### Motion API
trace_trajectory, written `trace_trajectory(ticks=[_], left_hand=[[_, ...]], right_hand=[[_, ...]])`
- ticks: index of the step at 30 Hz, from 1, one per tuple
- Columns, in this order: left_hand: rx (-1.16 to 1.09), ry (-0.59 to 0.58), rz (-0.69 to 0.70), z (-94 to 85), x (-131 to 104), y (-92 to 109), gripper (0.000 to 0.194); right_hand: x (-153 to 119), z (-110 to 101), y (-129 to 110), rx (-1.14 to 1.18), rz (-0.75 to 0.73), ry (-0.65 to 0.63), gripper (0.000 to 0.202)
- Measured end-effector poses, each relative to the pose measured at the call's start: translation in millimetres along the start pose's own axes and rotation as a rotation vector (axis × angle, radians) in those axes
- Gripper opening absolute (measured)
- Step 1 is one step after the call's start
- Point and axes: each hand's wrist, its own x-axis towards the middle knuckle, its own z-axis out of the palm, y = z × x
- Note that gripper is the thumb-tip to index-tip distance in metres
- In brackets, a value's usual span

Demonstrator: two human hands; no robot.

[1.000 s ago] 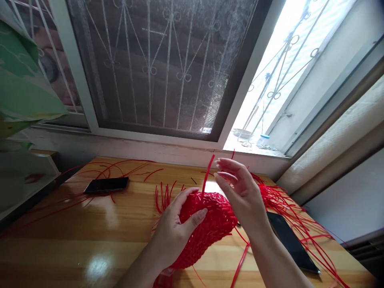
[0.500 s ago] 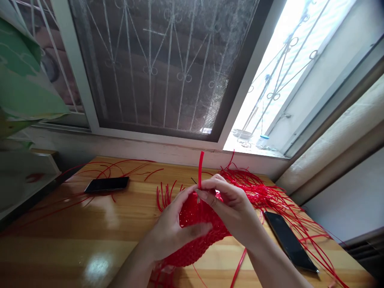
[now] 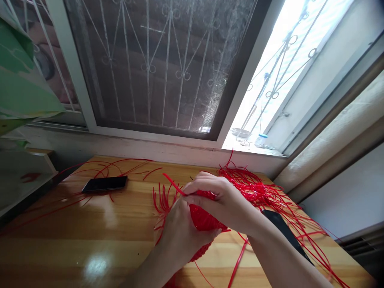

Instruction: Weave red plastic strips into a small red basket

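Note:
A woven red basket (image 3: pixel 204 218), made of plastic strips, is tilted between my hands above the table. My left hand (image 3: pixel 184 232) grips its near left wall, the thumb reaching across the opening. At the rim my right hand (image 3: pixel 214 196) pinches a red plastic strip (image 3: pixel 172 183) between thumb and fingers; the strip's free end points up and left. The fingertips of both hands meet at that spot, so the exact weave there is hidden. Loose strip ends (image 3: pixel 162 198) fan out from the basket's far left side.
A heap of red strips (image 3: pixel 255 188) lies at the table's back right, trailing to the front. One dark phone (image 3: pixel 288 234) rests beside my right forearm, another (image 3: pixel 105 184) at the left. Behind the wooden table (image 3: pixel 75 228) stands a barred window (image 3: pixel 165 72).
The strip has swung from upright to leaning left. My right hand has shifted left at the rim, and my left hand has turned, covering more of the basket.

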Motion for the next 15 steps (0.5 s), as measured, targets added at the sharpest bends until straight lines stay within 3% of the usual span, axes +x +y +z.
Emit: trace_trajectory(ticks=[4,7,11,15], left_hand=[[0.143,0.003,0.006,0.1,-4,4,0.073],[0.097,-0.042,0.001,-4.0,-6,6,0.075],[-0.016,-0.068,0.007,-9.9,-6,5,0.073],[-0.020,0.029,-0.011,-6.9,-6,0,0.082]], right_hand=[[16,-5,8,-0.156,0.015,-0.093,0.016],[17,-10,11,-0.162,0.074,-0.040,0.015],[-1,-19,3,0.016,0.157,0.049,0.011],[-21,-26,-4,0.289,0.188,-0.068,0.015]])
